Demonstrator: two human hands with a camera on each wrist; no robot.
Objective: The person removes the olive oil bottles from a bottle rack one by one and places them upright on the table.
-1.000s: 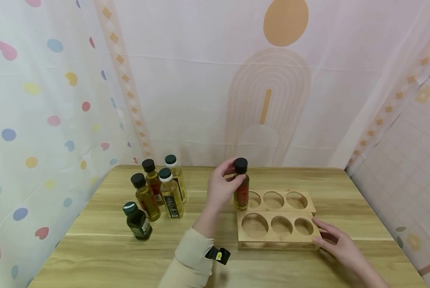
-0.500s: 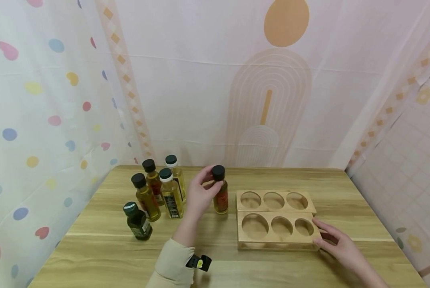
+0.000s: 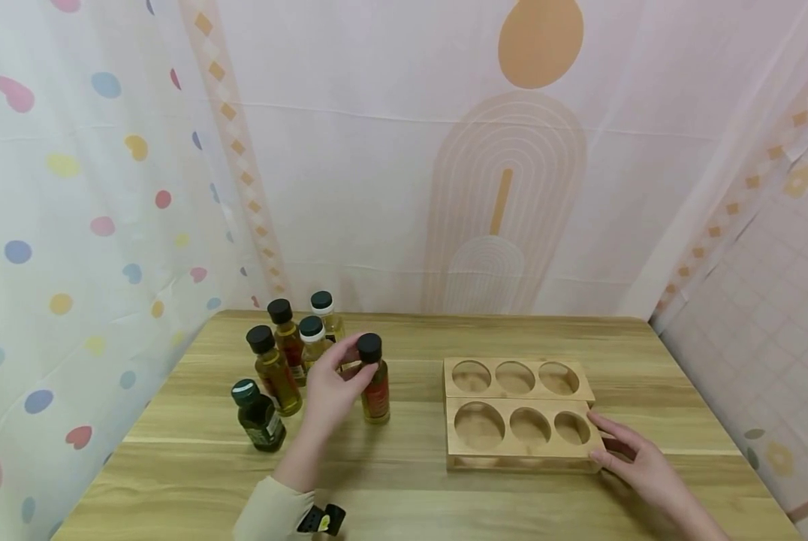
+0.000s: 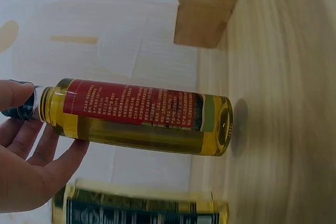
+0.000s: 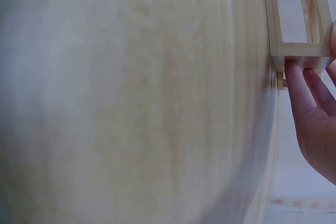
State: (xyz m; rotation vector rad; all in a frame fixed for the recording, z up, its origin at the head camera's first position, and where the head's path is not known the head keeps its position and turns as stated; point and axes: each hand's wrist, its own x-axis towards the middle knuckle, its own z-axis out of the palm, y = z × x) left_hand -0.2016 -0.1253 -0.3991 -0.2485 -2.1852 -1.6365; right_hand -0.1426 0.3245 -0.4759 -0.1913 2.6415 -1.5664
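My left hand grips an oil bottle around its black cap and neck. The bottle is nearly upright, low over the table beside the grouped bottles. In the left wrist view its red label and yellow oil show; its base seems just off the tabletop. My right hand holds the right end of a two-step wooden rack with round holes. In the right wrist view, fingertips press against the rack's end panel. The holes have no bottles in them.
Several bottles stand at the left: a dark green one, an oil bottle with a black cap, another behind it, and two with white collars, the nearer partly behind my left hand. A patterned curtain hangs behind the table.
My left hand has carried the oil bottle leftward and nearer, from beside the rack's rear step to near the other bottles. The right hand and rack have stayed put.
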